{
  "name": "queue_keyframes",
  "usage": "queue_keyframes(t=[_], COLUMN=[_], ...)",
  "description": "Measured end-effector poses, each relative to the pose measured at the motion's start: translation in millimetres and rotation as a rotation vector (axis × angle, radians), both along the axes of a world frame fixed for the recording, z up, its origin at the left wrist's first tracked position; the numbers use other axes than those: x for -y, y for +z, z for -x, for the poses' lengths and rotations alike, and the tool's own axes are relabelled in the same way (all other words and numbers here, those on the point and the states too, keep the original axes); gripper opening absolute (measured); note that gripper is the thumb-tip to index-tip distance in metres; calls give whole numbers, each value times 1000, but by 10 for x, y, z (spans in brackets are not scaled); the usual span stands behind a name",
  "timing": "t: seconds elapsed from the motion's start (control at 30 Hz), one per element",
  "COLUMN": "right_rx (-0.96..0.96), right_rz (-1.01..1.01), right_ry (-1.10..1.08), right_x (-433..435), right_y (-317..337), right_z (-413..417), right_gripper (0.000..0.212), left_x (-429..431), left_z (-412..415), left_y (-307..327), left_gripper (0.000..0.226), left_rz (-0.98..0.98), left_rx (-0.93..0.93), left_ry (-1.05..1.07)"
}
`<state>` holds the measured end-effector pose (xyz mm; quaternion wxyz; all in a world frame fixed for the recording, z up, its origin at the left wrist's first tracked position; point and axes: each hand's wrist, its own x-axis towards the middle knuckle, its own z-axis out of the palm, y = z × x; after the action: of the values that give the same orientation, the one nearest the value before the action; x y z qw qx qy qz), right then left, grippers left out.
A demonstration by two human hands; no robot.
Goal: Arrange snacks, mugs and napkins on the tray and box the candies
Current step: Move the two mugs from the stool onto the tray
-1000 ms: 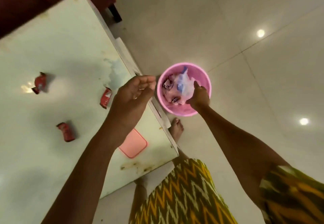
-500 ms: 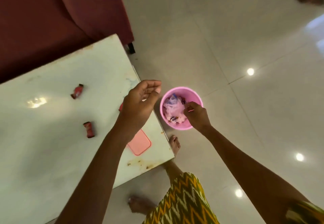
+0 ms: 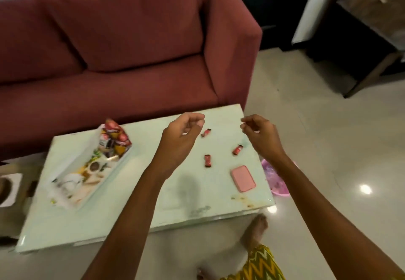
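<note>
Right hand [image 3: 263,140], now out of half-hidden bin [image 3: 280,188]

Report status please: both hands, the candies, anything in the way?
Left hand, right hand above table, loosely curled, nothing seen held. Three candies loose, unboxed; pink box beside. Nothing between.

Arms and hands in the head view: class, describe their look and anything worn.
No sleeves, rings, watch or bracelets show from the left hand and the right hand back to the elbows. A yellow and orange zigzag garment shows at the bottom edge.
</note>
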<state>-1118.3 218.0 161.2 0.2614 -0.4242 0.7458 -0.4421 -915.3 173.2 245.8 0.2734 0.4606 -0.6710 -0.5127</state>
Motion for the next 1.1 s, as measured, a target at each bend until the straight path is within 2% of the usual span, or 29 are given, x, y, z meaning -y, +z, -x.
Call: queue_keyframes(t=[0.13, 0.27, 0.5, 0.67, 1.1], right_rx=[-36, -55, -74, -19, 13], right_rz=[77, 94, 32, 30, 100], right_ry=[166, 292, 482, 597, 967], right_x=[103, 224, 653, 1119, 2247], right_y=[489, 707, 732, 750, 919], right_z=[-706, -1339, -2267, -2886, -4848], right_gripper=[10, 10, 14, 10, 8], left_x=[-133, -220, -79, 163, 685], left_z=[-800, -1476, -2495, -3123, -4667], left_y=[315, 430, 386, 371, 312], left_gripper=[13, 14, 20, 14, 10], left_rz=[40, 10, -70, -106, -61], left_rx=[-19, -79, -58, -71, -61], left_ry=[130, 281, 548, 691, 1076])
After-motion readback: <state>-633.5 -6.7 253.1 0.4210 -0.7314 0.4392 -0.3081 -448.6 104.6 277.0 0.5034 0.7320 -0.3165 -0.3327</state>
